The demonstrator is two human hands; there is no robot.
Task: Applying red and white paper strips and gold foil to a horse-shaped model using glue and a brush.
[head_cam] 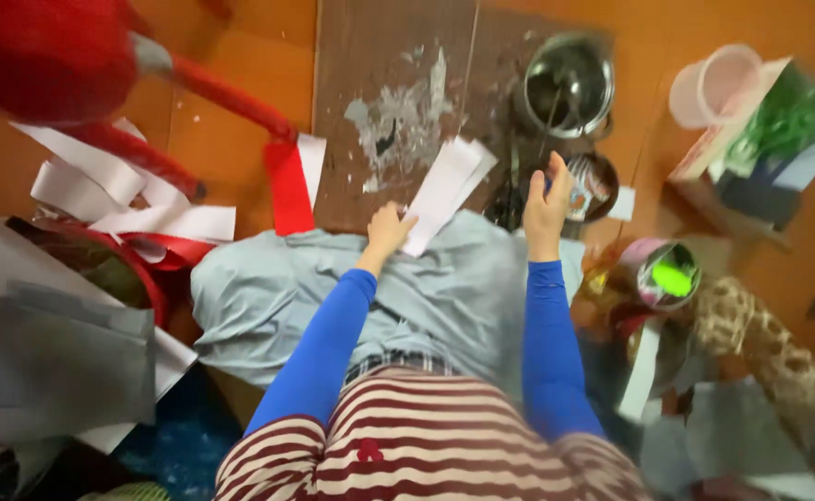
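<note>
Only the head camera is available, looking straight down, and the frame is blurred by motion.

My left hand (387, 225) is at the far edge of the pale blue cloth (277, 297) spread over my lap. Its fingers are curled down on the near end of the white paper strips (444, 190). The strips lie slanted, half on the cloth and half on the brown board (379, 56), just beside the grey-white paint smears (398, 125). I cannot tell whether the fingers pinch the strips or only press on them.

My right hand (546, 199) is raised just to the right of the strips, with the fingers loosely together and pointing away from me. There is a hint of something small and dark at the thumb, too blurred to say whether the hand holds anything. It is close to a small round tin (600, 186), and a steel pot (570, 83) stands beyond that.

As I read it, the work in hand is with the paper strips, steadied by the left hand while the right hovers near the tin. The strips are thin and overlap, so lifting one cleanly calls for a fingertip pinch at its free end.

Around this are a red strip (288, 190) on the orange floor (240, 148), red stool legs (212, 88), loose white strips (129, 199) and grey sheets (64, 362) to the left. To the right are a pink cup (713, 83), a cup with something green inside (669, 275) and a giraffe toy (760, 334).
</note>
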